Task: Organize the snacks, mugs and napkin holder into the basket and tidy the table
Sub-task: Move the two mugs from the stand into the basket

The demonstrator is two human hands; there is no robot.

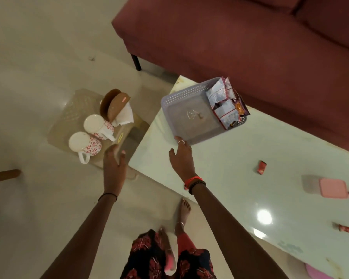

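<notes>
Where the basket [181, 95] is sitting: on the near left corner of the tabletop [230, 168], close to the red sofa [250, 37].
Snack packets [224, 103]: standing up inside the basket, leaning at its right end.
Right hand [182, 158]: reaching out over the tabletop. Its fingers [180, 140] are lying straight and a little spread. One tip is touching the basket's near rim, and they are holding nothing.
Left hand [114, 164]: hanging over the stool [75, 105], just beside the near mug [84, 144]. Its fingers [122, 156] are bending loosely and holding nothing.
Far mug [98, 125]: sitting beside the near mug on the stool. Both are white with red flowers, and both are outside the basket.
Napkin holder [114, 105]: standing on the stool behind the mugs, with white napkins [125, 116] poking out.
Red wrapper [262, 167]: lying on the tabletop, well apart from the basket.
Pink box [333, 188]: lying on the tabletop, far to the right.
</notes>
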